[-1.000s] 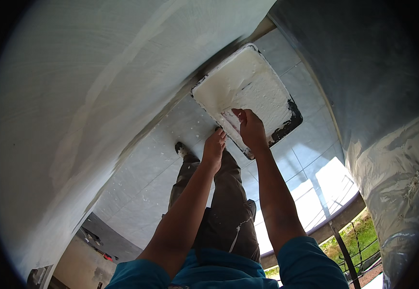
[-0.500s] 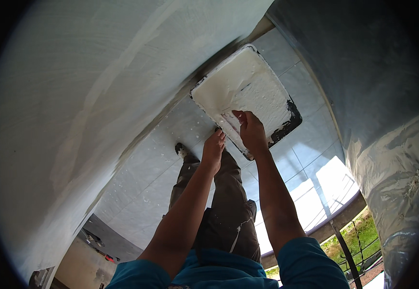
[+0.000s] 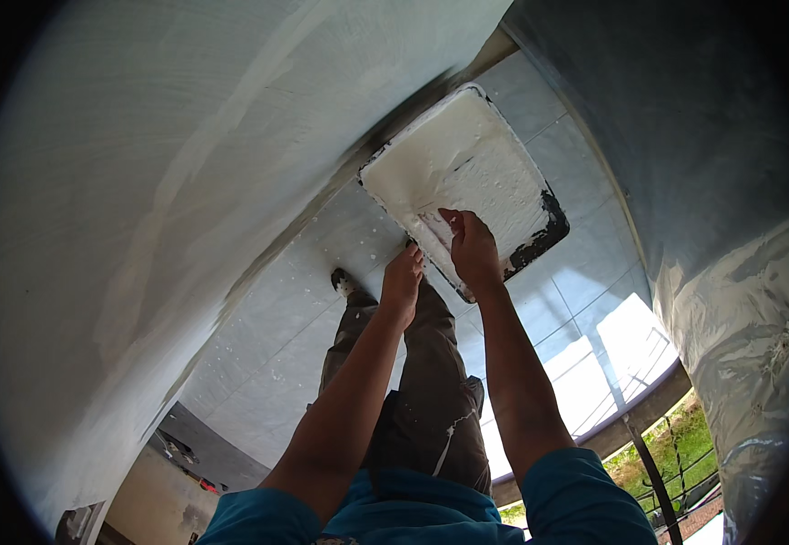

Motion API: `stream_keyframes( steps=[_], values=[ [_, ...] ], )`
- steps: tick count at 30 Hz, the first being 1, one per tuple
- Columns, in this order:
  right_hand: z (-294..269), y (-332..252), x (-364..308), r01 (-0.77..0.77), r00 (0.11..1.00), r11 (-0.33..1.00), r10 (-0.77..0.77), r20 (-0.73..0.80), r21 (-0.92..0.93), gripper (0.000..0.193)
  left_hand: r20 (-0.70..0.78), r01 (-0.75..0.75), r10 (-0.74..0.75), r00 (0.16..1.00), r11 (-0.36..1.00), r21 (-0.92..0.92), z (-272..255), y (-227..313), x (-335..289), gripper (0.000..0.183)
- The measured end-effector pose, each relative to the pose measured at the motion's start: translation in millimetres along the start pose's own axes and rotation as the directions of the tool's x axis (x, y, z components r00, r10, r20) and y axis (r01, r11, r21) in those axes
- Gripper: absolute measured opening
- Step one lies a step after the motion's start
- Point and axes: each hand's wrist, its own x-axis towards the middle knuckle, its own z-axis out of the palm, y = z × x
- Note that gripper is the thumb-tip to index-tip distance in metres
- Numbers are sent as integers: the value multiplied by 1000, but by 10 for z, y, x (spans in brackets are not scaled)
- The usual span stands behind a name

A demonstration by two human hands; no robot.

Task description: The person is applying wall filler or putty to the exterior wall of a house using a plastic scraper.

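Note:
A black paint tray (image 3: 549, 221), thickly coated inside with smooth white paint, is in front of me. My right hand (image 3: 476, 250) is over its near side, fingers curled and thumb pressed in. Just beside these fingers is a long, narrow, pale pinkish-white piece (image 3: 437, 232) lying along the tray's near left part; its kind is unclear. My left hand (image 3: 402, 280) is closed at the tray's near left edge, close to a small dark end showing past its fingertips. What either hand grips is mostly hidden.
A pale, smeared wall (image 3: 186, 182) rises along the left. Grey floor tiles (image 3: 267, 336) carry white splashes. Plastic sheeting (image 3: 730, 300) covers the right side. A dark railing (image 3: 653, 477) with grass beyond stands lower right. My shoe (image 3: 344, 282) is near the wall.
Almost nothing differs. Both hands stay in the same places, with only a very slight shift of my right hand and the pale piece beside it.

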Motion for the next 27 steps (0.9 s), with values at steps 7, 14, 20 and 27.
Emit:
stream_keyframes(
  steps=[7, 14, 20, 27],
  values=[
    [-18, -87, 34, 72, 997, 995, -70, 22, -76, 22, -5, -9, 9, 1000, 1000, 24, 5, 9, -23, 68],
    [-7, -76, -5, 10, 997, 996, -16, 69, 88, 25, -18, -16, 16, 1000, 1000, 26, -9, -25, 22, 68],
    [69, 44, -41, 20, 993, 998, -28, 113, 66, 27, -26, 14, -14, 1000, 1000, -19, 28, -31, -26, 69],
    [42, 111, -7, 62, 989, 998, -58, 138, -28, 25, -37, 15, -16, 999, 1000, -10, 7, -51, 78, 67]
  ],
)
